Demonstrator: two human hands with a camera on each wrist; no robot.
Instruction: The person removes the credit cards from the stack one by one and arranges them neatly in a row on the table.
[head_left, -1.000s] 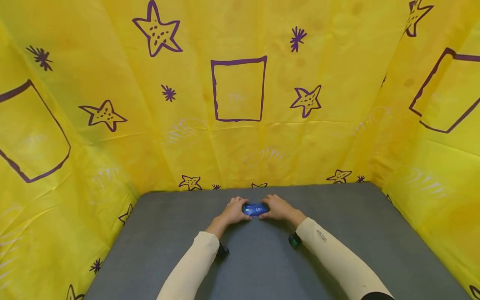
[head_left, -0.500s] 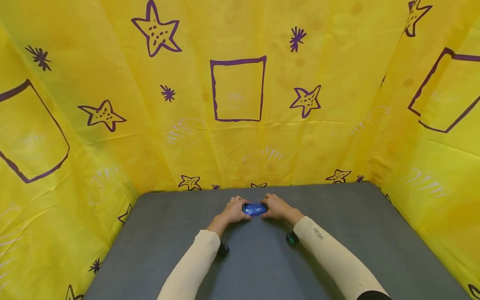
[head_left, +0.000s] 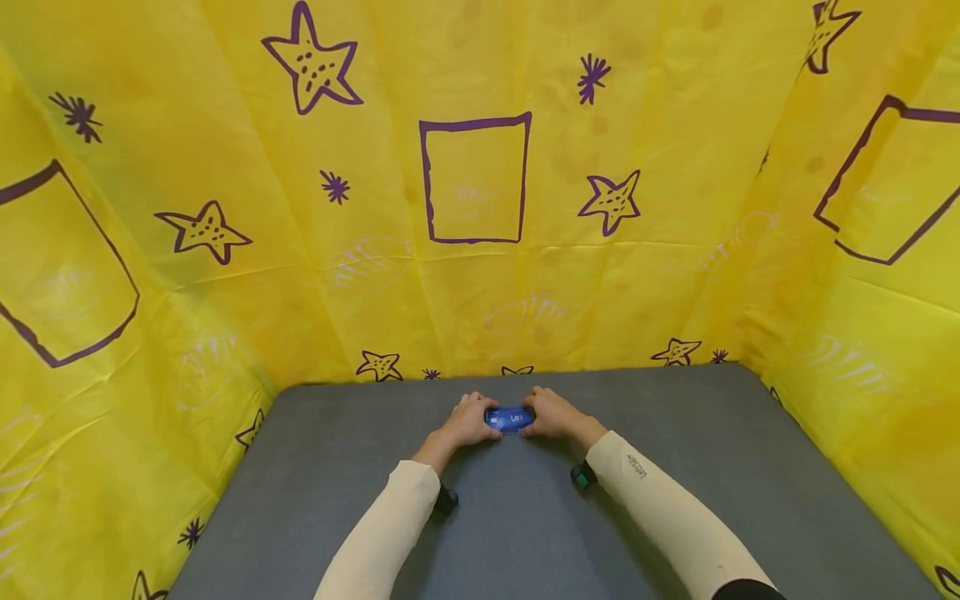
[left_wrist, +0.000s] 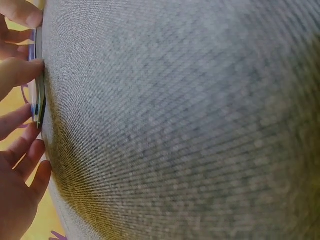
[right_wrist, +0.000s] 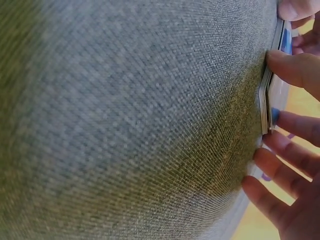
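Head view: I have the blue card stack point(head_left: 510, 419) between two hands, toward the far edge of the tabletop, its white lettering facing up.
Left grip point(head_left: 467, 421): clamped on the stack's left end, thumb along the near edge, fingers toward the far edge.
Right grip point(head_left: 558, 416): clamped on the right end in the same manner.
Wrist views: several thin layers show edge-on, but so close to the frame's rim that I can't fairly tell whether the stack touches the cloth.
Two-ended hold: I'd press evenly from both sides, thumbs level, lightly enough not to bow the cards; uneven pressure could make layers slide.
Tabletop point(head_left: 502, 533): grey, fine-ribbed cloth, shadowed beside the cream sleeves point(head_left: 382, 533).
Yellow fabric walls point(head_left: 465, 312): creased, rising behind and on both sides, printed with purple-outlined stars point(head_left: 313, 71).
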